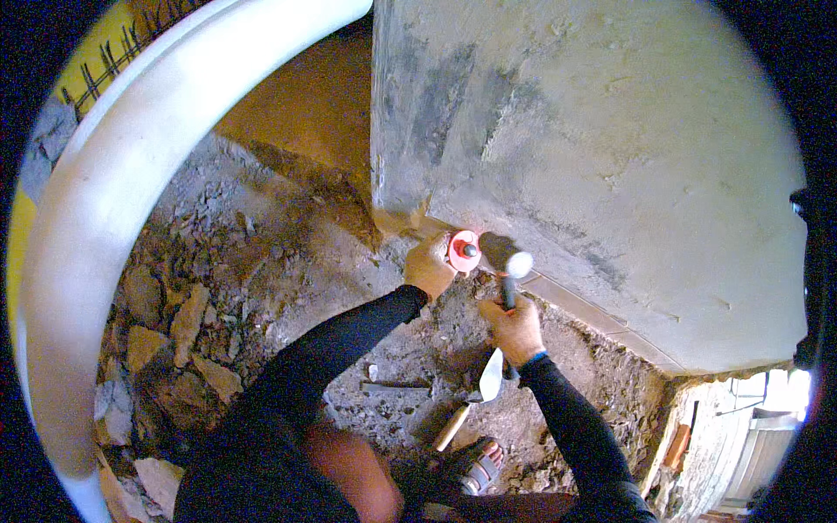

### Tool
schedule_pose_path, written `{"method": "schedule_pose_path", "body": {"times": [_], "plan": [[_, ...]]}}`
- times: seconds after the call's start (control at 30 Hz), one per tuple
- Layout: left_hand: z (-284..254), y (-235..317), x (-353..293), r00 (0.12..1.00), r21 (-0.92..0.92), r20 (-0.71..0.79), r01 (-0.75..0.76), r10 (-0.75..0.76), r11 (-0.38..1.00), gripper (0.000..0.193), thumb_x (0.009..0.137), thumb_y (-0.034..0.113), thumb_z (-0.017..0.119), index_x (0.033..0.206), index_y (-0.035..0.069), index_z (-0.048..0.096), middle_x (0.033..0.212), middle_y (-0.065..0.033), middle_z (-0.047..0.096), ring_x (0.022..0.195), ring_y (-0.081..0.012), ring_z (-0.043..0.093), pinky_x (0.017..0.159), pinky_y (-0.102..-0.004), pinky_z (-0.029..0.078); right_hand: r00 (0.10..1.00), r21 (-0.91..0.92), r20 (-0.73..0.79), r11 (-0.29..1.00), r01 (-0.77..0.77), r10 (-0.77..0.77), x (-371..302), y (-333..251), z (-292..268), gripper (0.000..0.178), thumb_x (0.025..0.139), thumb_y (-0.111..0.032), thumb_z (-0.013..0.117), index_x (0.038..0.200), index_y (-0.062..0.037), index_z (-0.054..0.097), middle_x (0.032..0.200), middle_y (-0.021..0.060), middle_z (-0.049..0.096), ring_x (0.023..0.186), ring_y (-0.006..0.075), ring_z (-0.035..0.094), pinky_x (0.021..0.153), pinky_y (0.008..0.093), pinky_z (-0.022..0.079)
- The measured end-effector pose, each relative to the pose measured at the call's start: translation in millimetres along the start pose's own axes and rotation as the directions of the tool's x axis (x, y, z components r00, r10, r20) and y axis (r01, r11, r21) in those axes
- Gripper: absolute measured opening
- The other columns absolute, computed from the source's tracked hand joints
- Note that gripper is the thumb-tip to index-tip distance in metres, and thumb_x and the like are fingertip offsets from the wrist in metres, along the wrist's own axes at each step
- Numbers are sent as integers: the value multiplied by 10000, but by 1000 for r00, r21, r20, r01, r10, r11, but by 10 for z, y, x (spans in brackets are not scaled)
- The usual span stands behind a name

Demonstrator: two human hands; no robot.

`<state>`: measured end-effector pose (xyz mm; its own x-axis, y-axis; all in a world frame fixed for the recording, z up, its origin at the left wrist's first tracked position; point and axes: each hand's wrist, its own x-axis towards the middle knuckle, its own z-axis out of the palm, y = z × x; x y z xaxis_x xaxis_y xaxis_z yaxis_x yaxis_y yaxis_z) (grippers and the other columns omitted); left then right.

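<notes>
My left hand point(429, 268) is closed round a chisel point(459, 251) with a round red hand guard; its dark struck end faces up toward me. The chisel's tip is hidden behind the guard and hand, close to the foot of the plastered wall point(593, 131). My right hand point(514, 329) grips a hammer point(518, 264) by its dark handle. The hammer's bright, slightly blurred head is just right of the chisel, apart from it. Along the wall's base runs a narrow strip of tile point(584, 315). Below my right hand, a trowel point(492, 376) with a wooden handle lies on the ground.
Broken slabs and rubble point(187, 322) are heaped on the left. A broad white curved structure point(131, 157) bounds that side. My sandalled foot point(482, 471) stands near the trowel handle. A flat bar-like piece point(397, 386) lies on the dirt. Bright daylight shows at the lower right.
</notes>
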<state>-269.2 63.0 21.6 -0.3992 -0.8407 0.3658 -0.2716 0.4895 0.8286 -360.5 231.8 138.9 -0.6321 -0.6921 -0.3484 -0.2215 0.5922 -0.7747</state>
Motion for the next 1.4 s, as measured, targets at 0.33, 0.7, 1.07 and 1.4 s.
{"method": "schedule_pose_path", "body": {"times": [0.33,0.7,1.07,1.4], "plan": [[35,-123,39,999,-16,14,39,-39,999,401,785,316,831,1132,162,704,1004,-142,744,922,-394,702,772,-490,559,679,494,-493,468,733,-544,-537,-831,-796,131,952,-154,623,893,-61,552,748,119,641,635,206,626,591,338,529],[-26,-56,40,999,13,30,-18,18,1000,362,795,312,817,1107,163,707,981,-145,748,902,-385,711,758,-485,567,903,22,-123,908,417,-412,-273,-241,-404,163,861,-171,772,841,-29,693,695,-10,642,640,101,575,611,286,493],[-21,-71,8,998,65,46,30,-33,997,363,795,280,809,1114,133,715,1005,-161,742,923,-398,705,774,-487,564,999,-211,21,977,-28,33,-49,-148,-49,264,847,-239,765,800,-24,620,630,10,551,613,141,530,563,354,450],[-48,-57,45,991,7,105,80,-80,997,413,775,364,835,1110,154,714,993,-130,752,911,-377,712,761,-477,563,800,404,-389,696,593,-456,-551,-652,-899,71,909,-2,637,962,-46,620,763,60,615,571,133,541,546,320,496]]}}
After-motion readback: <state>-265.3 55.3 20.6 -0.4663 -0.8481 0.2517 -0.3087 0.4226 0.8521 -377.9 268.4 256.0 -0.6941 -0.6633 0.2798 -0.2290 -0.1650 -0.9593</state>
